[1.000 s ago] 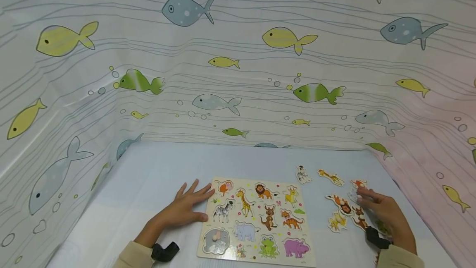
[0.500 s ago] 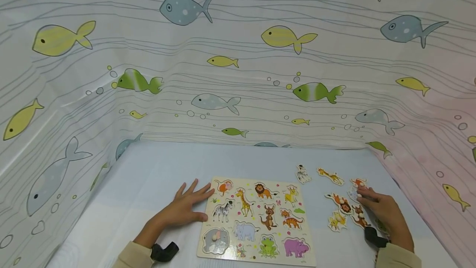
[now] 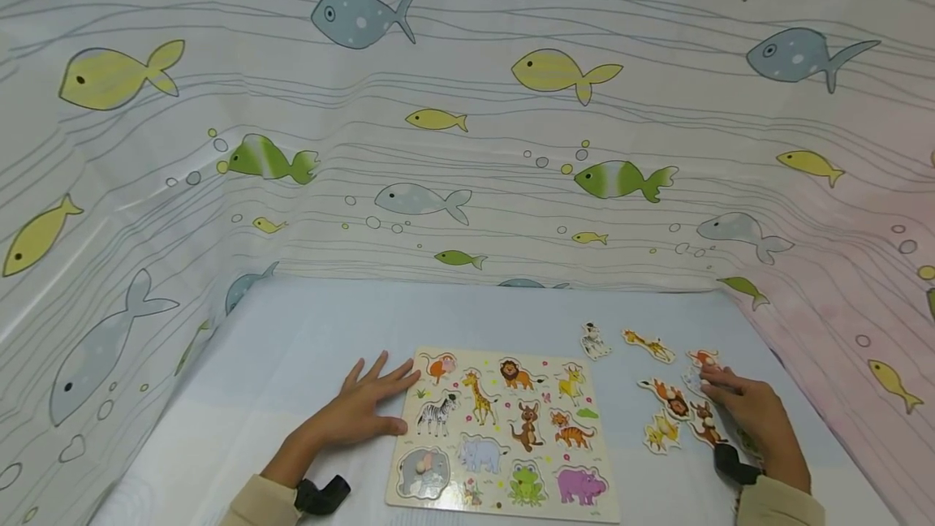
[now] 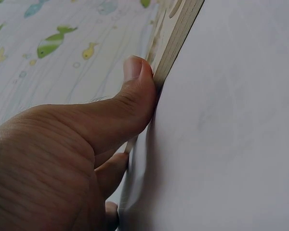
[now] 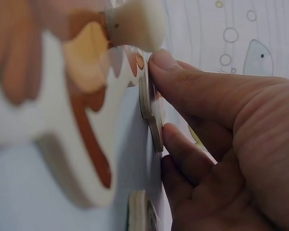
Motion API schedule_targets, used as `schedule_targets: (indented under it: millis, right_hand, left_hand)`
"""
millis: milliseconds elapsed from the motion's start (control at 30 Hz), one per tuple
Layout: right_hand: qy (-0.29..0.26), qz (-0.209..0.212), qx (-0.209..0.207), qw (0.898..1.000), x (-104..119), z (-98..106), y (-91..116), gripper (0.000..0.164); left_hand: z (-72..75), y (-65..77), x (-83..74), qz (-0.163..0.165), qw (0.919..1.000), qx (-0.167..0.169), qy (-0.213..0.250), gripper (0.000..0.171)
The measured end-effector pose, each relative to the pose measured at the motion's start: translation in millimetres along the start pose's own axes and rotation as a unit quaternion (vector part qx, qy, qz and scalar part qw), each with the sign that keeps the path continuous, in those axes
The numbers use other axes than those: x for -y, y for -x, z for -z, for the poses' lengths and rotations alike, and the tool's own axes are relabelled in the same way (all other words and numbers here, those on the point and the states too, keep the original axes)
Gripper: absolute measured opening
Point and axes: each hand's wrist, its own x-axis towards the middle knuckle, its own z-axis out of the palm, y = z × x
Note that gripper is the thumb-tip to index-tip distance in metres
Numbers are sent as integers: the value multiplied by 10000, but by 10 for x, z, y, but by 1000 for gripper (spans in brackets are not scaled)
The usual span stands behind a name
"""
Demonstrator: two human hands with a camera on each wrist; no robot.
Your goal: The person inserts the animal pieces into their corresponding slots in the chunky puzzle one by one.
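Observation:
My left hand [image 3: 358,408] rests at the left edge of a wooden animal puzzle board [image 3: 511,502], fingers spread. Its thumb [image 4: 137,91] lies against the board's side. My right hand [image 3: 756,416] rests over loose puzzle pieces at the right, fingers loosely bent. Its fingertips touch an orange-and-white piece [image 3: 704,358] and a pale blue piece [image 3: 690,380], partly hidden. In the right wrist view, the thumb [image 5: 176,74] is at the edge of a thin piece [image 5: 144,91]; no clear grip shows. Close by lie a kangaroo piece [image 3: 704,426] and a lion piece [image 3: 678,407].
A grey elephant piece [image 3: 424,477] with a knob sits in the board's lower left slot. Zebra [image 3: 593,341] and giraffe [image 3: 648,346] pieces lie behind the board's right side. A yellow animal piece [image 3: 661,434] lies nearer. Fish-patterned cloth walls [image 3: 467,185] surround the table.
The camera view shifts slightly. Both hands stay in nearly the same place, and the board and pieces keep their positions.

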Motion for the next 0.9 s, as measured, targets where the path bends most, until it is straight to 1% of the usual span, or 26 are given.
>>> schedule_targets:
  millis: [100, 200, 333, 467, 533, 633, 767, 900]
  right_hand:
    - [82, -207, 19, 9998, 6, 10, -4, 56]
    - [174, -328, 39, 9993, 19, 28, 2, 54]
    - [179, -293, -60, 9994, 58, 62, 33, 52]
    - [113, -316, -123, 9994, 101, 98, 69, 55]
    - [20, -341, -93, 9994, 123, 119, 88, 58]
    - [-312, -338, 5, 9989, 164, 154, 117, 63]
    - [-715, -120, 134, 9973, 220, 156, 139, 64]
    - [-780, 81, 175, 9968, 247, 129, 130, 61]
  left_hand:
    - [-1, -4, -13, -25, 10000, 1, 16, 87]
    - [-4, -10, -21, -58, 10000, 19, 29, 87]
    - [-7, -17, -22, -89, 9999, 21, 49, 87]
    - [-7, -17, -18, -97, 9999, 18, 57, 87]
    - [-6, -15, -16, -76, 10000, 18, 47, 88]
    - [-4, -14, -13, -53, 10000, 19, 51, 87]
    - [-1, -12, -1, -44, 10000, 18, 14, 87]
    - [-6, -5, 16, -46, 10000, -1, -4, 88]
